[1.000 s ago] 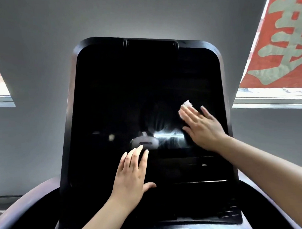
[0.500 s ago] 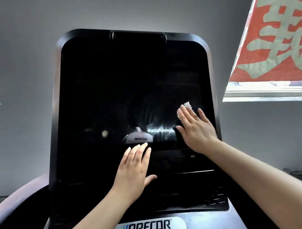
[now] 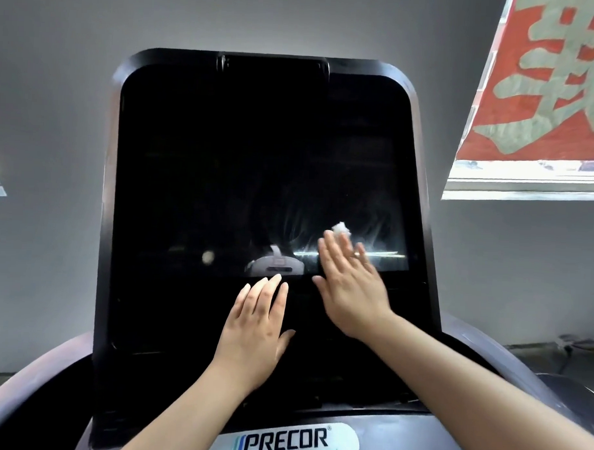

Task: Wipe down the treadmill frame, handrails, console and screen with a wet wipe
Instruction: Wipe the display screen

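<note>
Right hand (image 3: 350, 287) flat, pressing wet wipe (image 3: 341, 228) against screen (image 3: 223, 175)

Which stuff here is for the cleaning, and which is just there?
For the cleaning:
wet wipe under the right hand
black screen
left hand flat on the console

Just there:
red banner
window
grey wall

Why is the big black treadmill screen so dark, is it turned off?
It looks off. The big black treadmill screen shows no picture or lights, only reflections and wet streaks near the right hand.
</note>
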Motion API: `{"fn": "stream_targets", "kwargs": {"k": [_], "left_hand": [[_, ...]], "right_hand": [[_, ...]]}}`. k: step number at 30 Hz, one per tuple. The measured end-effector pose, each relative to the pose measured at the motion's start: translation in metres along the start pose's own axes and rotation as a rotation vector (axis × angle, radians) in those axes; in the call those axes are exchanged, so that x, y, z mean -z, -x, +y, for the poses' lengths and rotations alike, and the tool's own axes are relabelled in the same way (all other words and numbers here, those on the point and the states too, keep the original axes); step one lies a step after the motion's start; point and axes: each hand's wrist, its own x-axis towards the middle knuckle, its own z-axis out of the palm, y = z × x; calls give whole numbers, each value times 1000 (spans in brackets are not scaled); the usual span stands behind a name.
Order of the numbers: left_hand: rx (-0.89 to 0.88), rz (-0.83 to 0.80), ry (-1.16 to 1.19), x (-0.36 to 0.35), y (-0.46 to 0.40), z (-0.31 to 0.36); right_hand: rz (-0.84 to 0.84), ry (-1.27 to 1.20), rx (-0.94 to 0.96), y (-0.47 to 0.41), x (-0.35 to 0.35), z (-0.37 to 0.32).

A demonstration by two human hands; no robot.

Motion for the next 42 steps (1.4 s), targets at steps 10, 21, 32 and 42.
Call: {"fn": "stream_targets", "kwargs": {"k": [10,21,32,42], "left_hand": [[8,-11,-30,2,-1,6],[-143,21,7,-1,-30,39],[-38,-6,-41,-1,-28,29],[42,-7,-27,7,-17,10]], "right_hand": [[-11,255,57,18,16,79],[-81,238,196,45,9,82],[-116,173,334,40,2,50],[-17,46,358,19,-8,1]]}}
